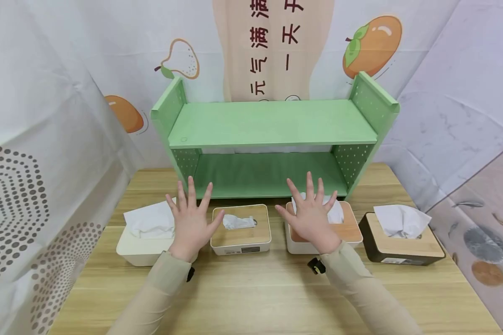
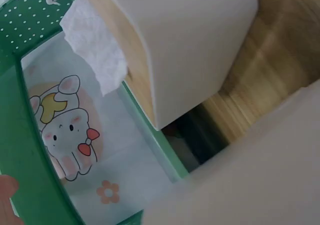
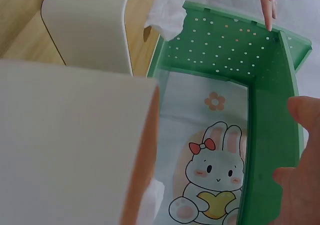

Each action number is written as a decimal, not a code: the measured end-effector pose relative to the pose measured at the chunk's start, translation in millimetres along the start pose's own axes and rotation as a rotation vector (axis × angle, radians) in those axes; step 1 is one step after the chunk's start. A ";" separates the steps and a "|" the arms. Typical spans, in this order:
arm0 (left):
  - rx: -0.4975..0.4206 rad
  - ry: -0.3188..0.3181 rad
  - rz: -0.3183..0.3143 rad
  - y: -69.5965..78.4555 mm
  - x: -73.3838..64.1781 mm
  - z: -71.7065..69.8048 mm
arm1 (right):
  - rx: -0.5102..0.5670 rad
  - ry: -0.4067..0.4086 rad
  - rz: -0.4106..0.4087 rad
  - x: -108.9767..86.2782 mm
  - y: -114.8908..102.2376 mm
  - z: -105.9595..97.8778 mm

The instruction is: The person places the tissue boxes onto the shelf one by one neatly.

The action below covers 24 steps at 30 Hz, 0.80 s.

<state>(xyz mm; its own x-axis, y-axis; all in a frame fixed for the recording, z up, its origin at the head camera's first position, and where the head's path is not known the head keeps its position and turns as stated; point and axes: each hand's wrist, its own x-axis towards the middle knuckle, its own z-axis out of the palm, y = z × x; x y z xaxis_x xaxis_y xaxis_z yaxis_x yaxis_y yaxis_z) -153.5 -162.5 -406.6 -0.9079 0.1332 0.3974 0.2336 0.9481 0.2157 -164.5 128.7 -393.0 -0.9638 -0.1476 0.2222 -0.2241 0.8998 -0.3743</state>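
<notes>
My left hand (image 1: 191, 226) is held palm down with its fingers spread, beside a white tissue box (image 1: 138, 253) and left of a white tissue box with a light wooden lid (image 1: 241, 238). My right hand (image 1: 313, 217), fingers also spread, overlaps a white tissue box with an orange-brown lid (image 1: 347, 228) in the head view. Neither hand grips anything. Farther right stands a black tissue box with a light wooden lid (image 1: 433, 249). White tissue sticks out of each box. In the right wrist view, my right hand's thumb and a finger (image 3: 302, 185) show at the edge.
Behind the boxes, a green two-tier shelf (image 1: 272, 123) with perforated side panels stands on the wooden table (image 1: 268, 298). Printed white cloth (image 1: 121, 56) hangs behind and at both sides. A rabbit print (image 3: 215, 170) shows through the shelf.
</notes>
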 end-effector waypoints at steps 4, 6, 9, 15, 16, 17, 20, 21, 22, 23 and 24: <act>-0.002 0.003 0.005 -4.0 -1.8 -2.5 | 0.007 -0.041 0.008 -0.5 -3.4 3.6; 0.000 -0.002 0.005 -6.9 -2.8 -4.0 | 0.007 -0.063 0.005 -0.6 -5.4 4.5; 0.009 0.003 0.006 -12.2 -4.7 -6.2 | 0.005 -0.074 -0.006 -0.3 -9.4 4.9; 0.029 0.017 0.016 -28.6 -10.3 -9.8 | 0.003 -0.061 -0.029 1.9 -20.5 7.0; 0.034 0.016 0.016 -31.6 -11.2 -10.4 | 0.004 -0.058 -0.033 2.3 -22.3 7.6; 0.039 0.013 0.016 -34.7 -12.3 -11.1 | 0.002 -0.052 -0.038 2.6 -24.1 8.7; 0.052 0.004 0.006 -43.4 -16.0 -14.5 | 0.012 -0.047 -0.053 3.0 -31.4 12.7; 0.052 0.001 -0.002 -46.3 -17.5 -16.0 | 0.023 -0.049 -0.061 3.1 -34.1 14.5; 0.053 -0.002 -0.009 -49.4 -19.3 -17.4 | 0.030 -0.049 -0.071 2.9 -37.0 16.5; 0.058 -0.004 -0.015 -52.7 -21.4 -18.8 | 0.038 -0.053 -0.079 2.8 -39.9 18.7; 0.062 -0.001 -0.020 -56.1 -23.4 -20.2 | 0.041 -0.057 -0.086 2.7 -42.8 20.6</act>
<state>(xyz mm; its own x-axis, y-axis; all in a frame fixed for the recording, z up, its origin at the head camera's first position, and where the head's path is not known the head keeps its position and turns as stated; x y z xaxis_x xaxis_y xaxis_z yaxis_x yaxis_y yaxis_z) -138.3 -224.6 -409.9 -0.9127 0.1142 0.3924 0.1930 0.9668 0.1676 -160.5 81.3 -394.9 -0.9470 -0.2477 0.2044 -0.3110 0.8656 -0.3924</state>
